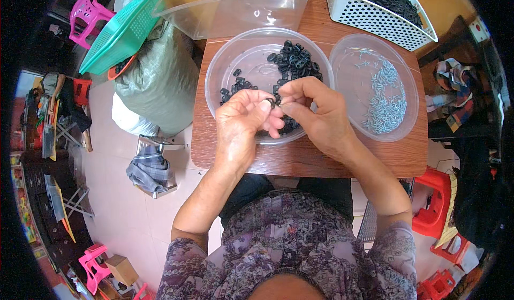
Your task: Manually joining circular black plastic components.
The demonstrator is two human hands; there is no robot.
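My left hand [243, 115] pinches a small black plastic part [271, 103] between thumb and fingers. Close against it, my right hand [316, 110] has thumb and forefinger pressed together; whatever lies between those tips is too small to make out. Both hands are above the near side of a round clear tub [214, 59], which holds many black oval parts [297, 61] heaped at the back right and loosely scattered at the left. To the right, a second round clear tub [342, 53] contains a spread of small silvery screws or pins [385, 96].
A white perforated basket [369, 29] full of black parts stands at the table's back right. Behind the tubs is a large clear bin [235, 13]. Left of the wooden table [214, 155] are a stuffed sack [160, 80], a green basket [120, 32] and a cloth-covered stool [152, 169].
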